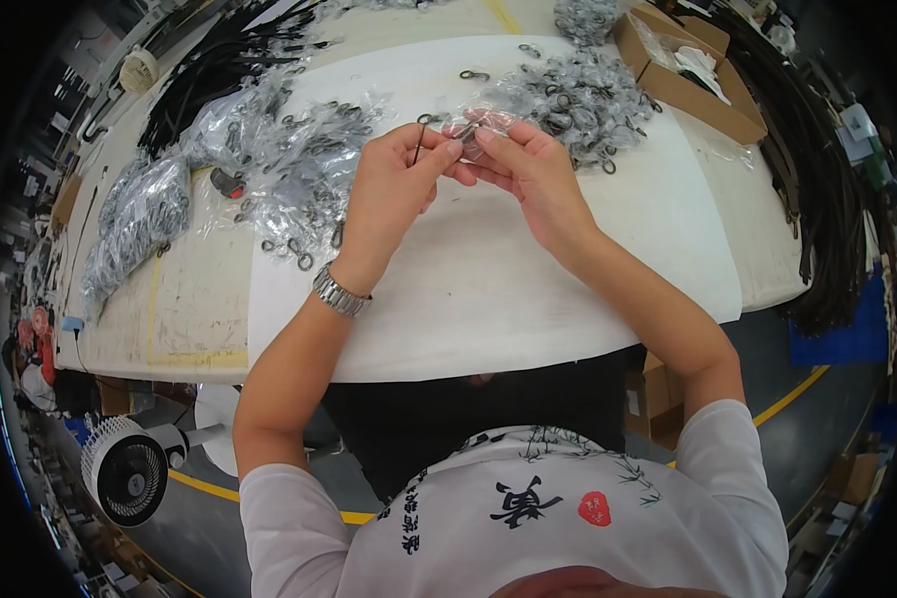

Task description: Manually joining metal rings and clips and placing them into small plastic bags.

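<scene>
Both hands meet over the white sheet (488,289) on the table. My left hand (394,184) is closed, thumb against fingers, on a slim dark metal hook (424,121) with a ringed end. Between the fingertips of my right hand (538,174) is a small clear plastic bag (483,122), which seems to have a metal piece in or behind it. The left fingertips come close to the bag; whether they touch it I cannot tell. Beyond the right hand lies a heap of bagged dark metal hooks (578,100). Another heap of bagged hooks (314,159) spreads beside my left hand.
Loose hooks (474,76) lie past my hands. A red and black tool (227,183) sits by the left heap. Filled plastic bags (145,214) and black straps (209,75) are at left. An open cardboard box (708,110) stands at far right; a fan (130,473) is lower left.
</scene>
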The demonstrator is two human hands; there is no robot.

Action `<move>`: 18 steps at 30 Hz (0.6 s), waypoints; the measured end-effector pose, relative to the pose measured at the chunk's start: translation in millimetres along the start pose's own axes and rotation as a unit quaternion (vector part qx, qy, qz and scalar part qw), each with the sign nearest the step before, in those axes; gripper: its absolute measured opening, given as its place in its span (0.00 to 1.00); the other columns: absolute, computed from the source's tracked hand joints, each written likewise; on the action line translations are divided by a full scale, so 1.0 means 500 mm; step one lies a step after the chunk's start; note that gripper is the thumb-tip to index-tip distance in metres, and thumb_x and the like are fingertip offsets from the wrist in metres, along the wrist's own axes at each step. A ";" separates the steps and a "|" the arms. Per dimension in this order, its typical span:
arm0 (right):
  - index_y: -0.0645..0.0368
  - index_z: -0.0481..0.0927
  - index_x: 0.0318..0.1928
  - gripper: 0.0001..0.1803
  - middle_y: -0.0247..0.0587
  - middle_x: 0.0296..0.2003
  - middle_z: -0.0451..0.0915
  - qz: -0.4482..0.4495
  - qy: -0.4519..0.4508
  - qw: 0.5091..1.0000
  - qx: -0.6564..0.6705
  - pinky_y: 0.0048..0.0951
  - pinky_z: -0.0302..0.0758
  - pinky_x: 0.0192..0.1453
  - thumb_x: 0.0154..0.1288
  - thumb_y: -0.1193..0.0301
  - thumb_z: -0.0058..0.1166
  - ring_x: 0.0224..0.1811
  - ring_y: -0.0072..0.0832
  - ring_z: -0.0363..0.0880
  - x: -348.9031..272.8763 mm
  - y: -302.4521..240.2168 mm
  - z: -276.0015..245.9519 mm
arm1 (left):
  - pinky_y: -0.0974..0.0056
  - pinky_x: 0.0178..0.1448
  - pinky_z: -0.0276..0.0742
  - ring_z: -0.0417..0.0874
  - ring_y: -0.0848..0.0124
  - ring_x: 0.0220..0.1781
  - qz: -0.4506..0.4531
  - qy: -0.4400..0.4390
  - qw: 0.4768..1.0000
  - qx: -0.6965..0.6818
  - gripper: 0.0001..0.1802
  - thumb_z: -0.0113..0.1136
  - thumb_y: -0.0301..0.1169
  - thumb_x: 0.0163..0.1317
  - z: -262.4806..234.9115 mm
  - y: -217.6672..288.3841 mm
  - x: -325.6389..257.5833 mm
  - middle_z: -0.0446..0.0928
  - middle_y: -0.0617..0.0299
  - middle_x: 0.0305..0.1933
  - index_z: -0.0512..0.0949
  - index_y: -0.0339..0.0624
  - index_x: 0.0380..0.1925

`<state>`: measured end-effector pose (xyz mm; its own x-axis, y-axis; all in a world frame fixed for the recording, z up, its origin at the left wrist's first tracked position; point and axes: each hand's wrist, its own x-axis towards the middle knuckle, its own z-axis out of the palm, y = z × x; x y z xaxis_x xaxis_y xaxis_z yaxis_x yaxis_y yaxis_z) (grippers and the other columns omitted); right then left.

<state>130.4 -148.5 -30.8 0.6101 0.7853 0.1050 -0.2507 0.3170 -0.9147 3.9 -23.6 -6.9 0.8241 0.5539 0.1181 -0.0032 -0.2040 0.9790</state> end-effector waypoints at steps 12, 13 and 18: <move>0.63 0.78 0.62 0.19 0.38 0.47 0.87 0.027 -0.075 0.997 -0.016 0.31 0.83 0.58 0.77 0.67 0.59 0.48 0.24 0.86 0.012 -0.017 -0.014 | 0.77 0.21 0.52 0.62 0.87 0.17 -0.079 -0.137 0.984 -0.087 0.14 0.63 0.37 0.75 -0.069 0.009 0.028 0.83 0.63 0.28 0.81 0.34 0.46; 0.63 0.78 0.62 0.19 0.39 0.46 0.87 0.057 -0.127 0.990 -0.003 0.30 0.84 0.56 0.77 0.67 0.59 0.48 0.24 0.86 0.014 -0.024 -0.016 | 0.78 0.21 0.51 0.62 0.88 0.17 -0.054 -0.110 0.989 -0.086 0.14 0.63 0.37 0.75 -0.073 0.007 0.029 0.81 0.65 0.28 0.81 0.35 0.47; 0.63 0.77 0.62 0.19 0.39 0.45 0.87 0.147 -0.214 0.966 -0.011 0.27 0.85 0.49 0.78 0.66 0.57 0.46 0.24 0.87 0.014 -0.021 -0.018 | 0.78 0.21 0.49 0.62 0.89 0.18 -0.060 -0.143 0.982 -0.105 0.12 0.64 0.37 0.75 -0.062 0.010 0.024 0.77 0.70 0.27 0.83 0.37 0.45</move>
<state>144.3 -151.1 -23.8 0.1477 0.9889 -0.0127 -0.3476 0.0399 -0.9368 -3.8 7.1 4.4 0.9507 0.3092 -0.0224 0.0118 0.0361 0.9993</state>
